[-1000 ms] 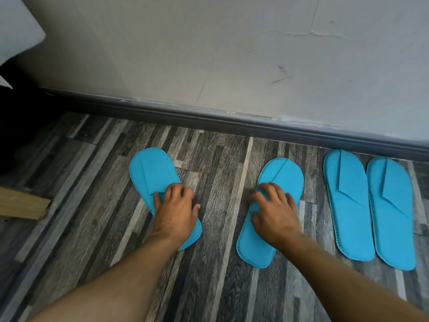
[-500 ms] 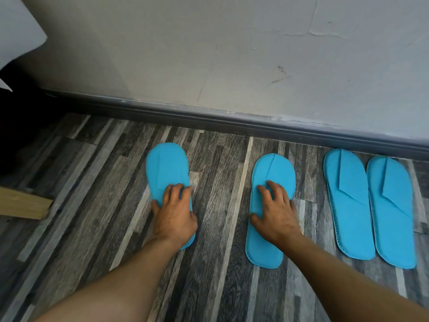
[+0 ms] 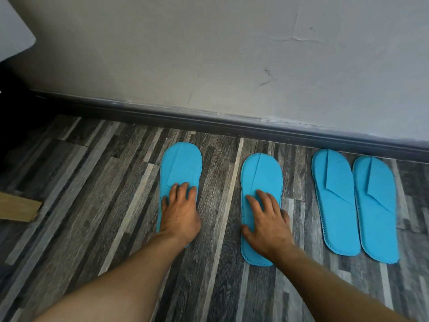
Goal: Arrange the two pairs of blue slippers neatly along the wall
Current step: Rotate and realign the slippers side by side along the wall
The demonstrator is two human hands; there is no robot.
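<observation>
Four flat blue slippers lie toes toward the wall on the grey plank floor. My left hand (image 3: 180, 212) presses flat on the leftmost slipper (image 3: 181, 163), covering its heel half. A hand's width to the right, my right hand (image 3: 267, 219) presses on the second slipper (image 3: 261, 173), thumb at its left edge. Both stand nearly straight, with a wide gap between them. At the right, the third slipper (image 3: 334, 201) and the fourth slipper (image 3: 377, 205) lie side by side, almost touching, untouched by either hand.
A dark baseboard (image 3: 232, 123) runs along the foot of the pale wall (image 3: 209, 54). A light wooden piece (image 3: 16, 206) juts in at the left edge, with a dark shadowed area (image 3: 14, 112) behind it.
Both hands have turned their slippers from slanted to nearly straight and slid them toward the wall; the left slipper has also moved to the right. The right pair has not moved.
</observation>
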